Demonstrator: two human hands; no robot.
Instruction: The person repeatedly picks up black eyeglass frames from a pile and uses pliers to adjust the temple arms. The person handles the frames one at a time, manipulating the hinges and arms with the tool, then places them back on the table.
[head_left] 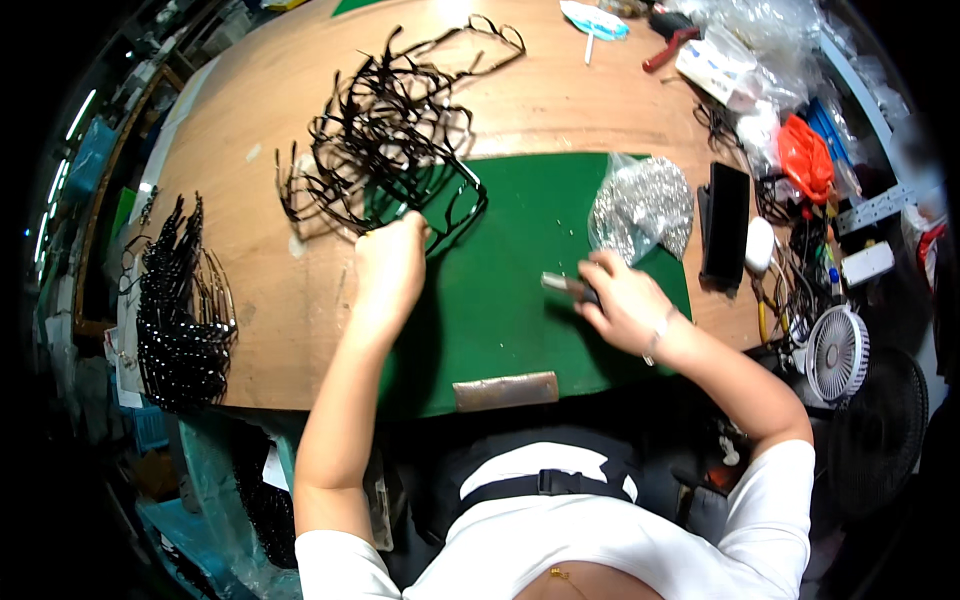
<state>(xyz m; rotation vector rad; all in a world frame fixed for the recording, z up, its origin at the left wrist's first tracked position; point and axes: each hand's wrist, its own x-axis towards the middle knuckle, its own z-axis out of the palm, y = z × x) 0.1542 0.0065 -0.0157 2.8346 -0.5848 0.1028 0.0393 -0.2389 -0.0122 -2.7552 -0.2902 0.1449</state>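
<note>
A tangled heap of dark eyeglass frames (385,120) lies at the far side of the green mat (500,250). At its near edge my left hand (393,258) is closed on one eyeglass frame (462,205). Further right, my right hand (628,302) grips a small hand tool (565,286) with a flat silver tip and a dark handle; its exact kind is hard to make out. The tip hangs over the mat, apart from the frames. Just beyond my right hand sits a clear plastic bag (645,208) of tiny silvery pieces.
A neat stack of dark frames (180,320) stands at the left table edge. On the right are a black phone (725,225), a white rounded case (759,243), a small white fan (837,355) and an orange bag (804,158). A metal plate (505,391) sits on the mat's front edge.
</note>
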